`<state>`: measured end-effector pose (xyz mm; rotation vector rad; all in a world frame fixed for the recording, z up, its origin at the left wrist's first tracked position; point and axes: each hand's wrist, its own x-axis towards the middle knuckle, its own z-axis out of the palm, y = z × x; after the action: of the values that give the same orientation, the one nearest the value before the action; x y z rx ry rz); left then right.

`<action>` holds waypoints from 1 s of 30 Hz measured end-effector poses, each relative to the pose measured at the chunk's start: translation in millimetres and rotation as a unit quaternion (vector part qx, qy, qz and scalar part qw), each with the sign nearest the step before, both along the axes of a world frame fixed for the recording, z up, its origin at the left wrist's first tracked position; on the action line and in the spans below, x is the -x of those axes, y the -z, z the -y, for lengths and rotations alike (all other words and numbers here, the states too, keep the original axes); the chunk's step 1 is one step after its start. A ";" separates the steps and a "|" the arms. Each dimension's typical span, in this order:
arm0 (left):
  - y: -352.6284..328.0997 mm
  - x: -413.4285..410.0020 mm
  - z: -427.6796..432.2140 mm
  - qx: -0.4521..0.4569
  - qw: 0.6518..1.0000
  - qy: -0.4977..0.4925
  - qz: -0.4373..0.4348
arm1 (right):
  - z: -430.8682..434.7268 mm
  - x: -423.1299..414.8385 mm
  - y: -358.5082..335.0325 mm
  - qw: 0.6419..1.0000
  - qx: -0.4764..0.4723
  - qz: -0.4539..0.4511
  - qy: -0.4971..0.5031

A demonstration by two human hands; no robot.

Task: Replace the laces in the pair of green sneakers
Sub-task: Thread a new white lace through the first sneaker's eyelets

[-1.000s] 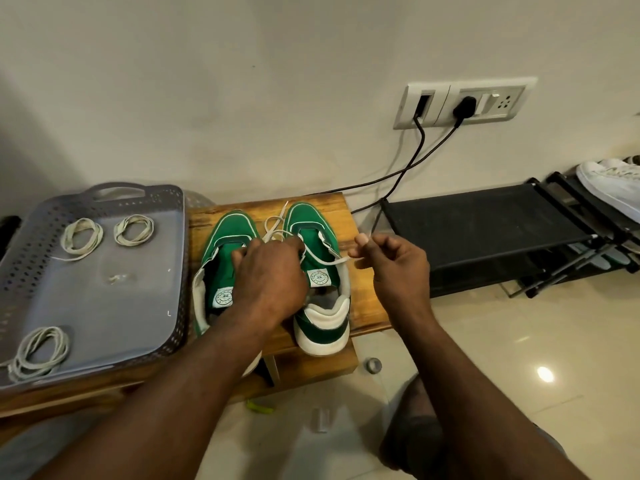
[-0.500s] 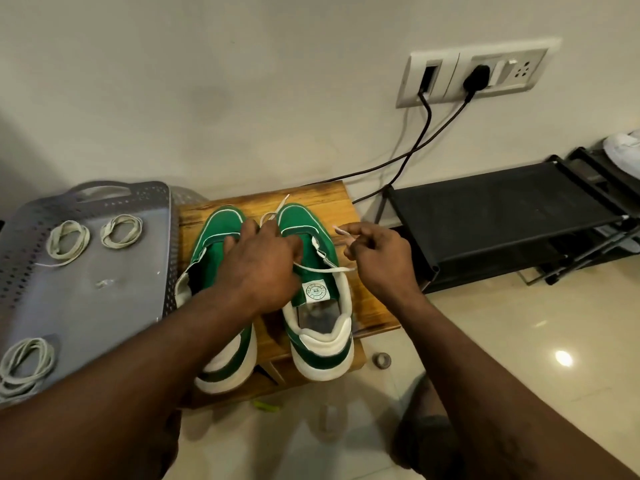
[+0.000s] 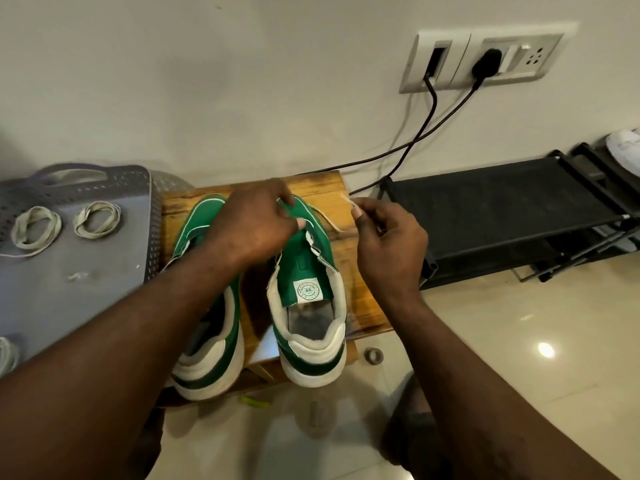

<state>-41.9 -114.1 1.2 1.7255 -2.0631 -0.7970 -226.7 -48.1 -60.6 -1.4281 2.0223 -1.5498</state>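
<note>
I see two green canvas sneakers with cream soles standing side by side on a small wooden stool, toes toward the far wall, heels hanging over the stool's near edge. The left green sneaker is partly covered by my left forearm; the right green sneaker shows its open mouth and a white tongue label.

My left hand rests over the toe area between both shoes, fingers curled onto the right sneaker's tongue near the far eyelets; I cannot tell whether it pinches anything. My right hand hovers over the stool's right edge, thumb and forefinger pressed together on the tip of a cream shoelace, which runs back down to the right sneaker's eyelets across bare wood.

To the left, touching the stool's side, sits a grey perforated plastic tray holding two coiled cream laces at its far end, with part of another coil at the frame's left edge. To the right stands a low black shoe rack, just beside the stool. Black cables drop from a white wall socket behind the stool. The tiled floor near and right lies open, with a small dark ring by the stool's corner.
</note>
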 end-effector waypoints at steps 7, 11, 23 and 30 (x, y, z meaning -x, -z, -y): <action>6.4 10.2 -11.9 -0.021 0.989 0.047 0.139 | -1.7 -7.8 2.1 0.991 -0.088 -0.080 -0.064; 3.0 9.7 -14.0 -0.059 0.990 0.070 0.107 | 0.5 -9.5 2.6 0.988 -0.122 -0.070 -0.066; 3.4 17.9 -21.2 -0.110 0.988 0.094 0.053 | 3.1 6.7 5.5 0.966 -0.199 -0.095 -0.139; 15.7 19.6 -20.7 -0.055 0.993 0.078 0.064 | -1.5 3.6 2.0 0.955 -0.187 -0.153 -0.172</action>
<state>-61.5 -93.3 -14.5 1.7299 -2.3013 -0.8824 -230.3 -46.6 -62.6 -1.8146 1.9466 -0.7964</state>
